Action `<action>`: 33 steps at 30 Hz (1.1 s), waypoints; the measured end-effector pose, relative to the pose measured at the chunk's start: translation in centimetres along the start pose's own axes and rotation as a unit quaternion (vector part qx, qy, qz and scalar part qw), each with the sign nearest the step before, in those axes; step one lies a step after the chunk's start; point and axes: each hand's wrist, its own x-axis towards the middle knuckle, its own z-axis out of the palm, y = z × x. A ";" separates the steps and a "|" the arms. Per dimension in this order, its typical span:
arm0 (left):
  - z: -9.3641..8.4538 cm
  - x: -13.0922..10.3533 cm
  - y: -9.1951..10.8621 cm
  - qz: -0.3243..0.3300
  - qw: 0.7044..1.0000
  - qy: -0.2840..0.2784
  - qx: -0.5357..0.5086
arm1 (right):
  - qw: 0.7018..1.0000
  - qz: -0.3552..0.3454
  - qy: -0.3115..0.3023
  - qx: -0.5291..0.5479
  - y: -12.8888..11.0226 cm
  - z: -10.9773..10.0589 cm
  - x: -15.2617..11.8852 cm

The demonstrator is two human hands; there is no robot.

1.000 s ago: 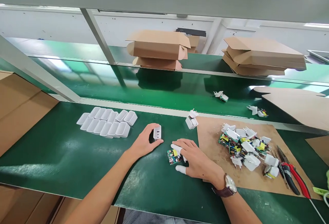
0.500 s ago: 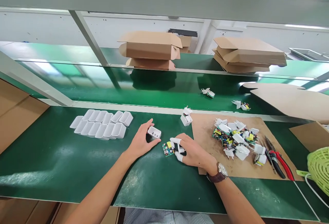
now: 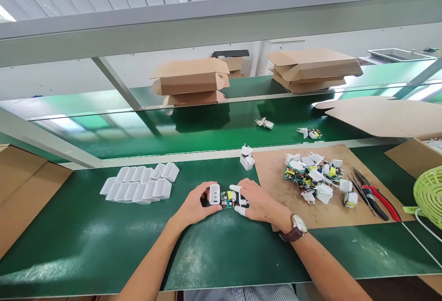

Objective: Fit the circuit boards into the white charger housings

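My left hand grips a white charger housing whose slotted face looks up at me. Right against its side lies a charger circuit board with a yellow block and small parts on it. My right hand, with white covers on its fingertips, pinches the board's far end from the right. Whether the board's edge is inside the housing, I cannot tell. Several white open housings stand in rows to the left. One more housing with a plug part in it stands behind my hands.
On a brown board at right lies a heap of circuit boards with plugs. Red-and-black pliers and tweezers lie beside it, with a green basket at the edge. Cardboard boxes rest on the shelf behind.
The housing in my left hand has turned upright and come up against the circuit board. Both hands are closer together, and the view has tilted upward.
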 end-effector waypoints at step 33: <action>1.0 0.5 -0.4 0.202 0.970 0.097 0.099 | 0.971 -0.101 0.216 0.026 -2.2 0.4 0.4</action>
